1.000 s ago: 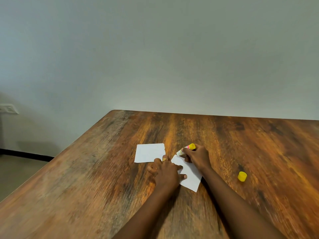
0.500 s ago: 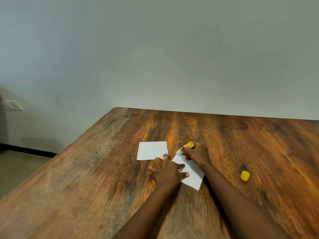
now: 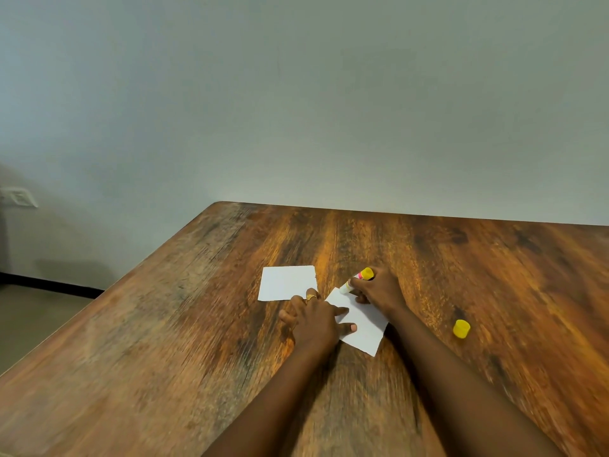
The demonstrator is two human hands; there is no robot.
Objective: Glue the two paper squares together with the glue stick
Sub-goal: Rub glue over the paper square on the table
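Note:
Two white paper squares lie on the wooden table (image 3: 164, 341). The left paper square (image 3: 286, 282) lies free and flat. The right paper square (image 3: 364, 324) is turned at an angle, and my left hand (image 3: 316, 319) rests flat on its left part with spread fingers. My right hand (image 3: 379, 290) grips the glue stick (image 3: 357, 279), which has a yellow end and a pink band. Its tip touches the far corner of the right square. The yellow cap (image 3: 461, 328) lies apart on the table to the right.
The table's left edge runs diagonally from the far corner towards me, with floor below it. A grey wall stands right behind the table's far edge. A wall socket (image 3: 19, 196) is at the far left.
Both hands stay on the right paper square. The glue stick has shifted only slightly at the paper's far corner. The view has drifted a little.

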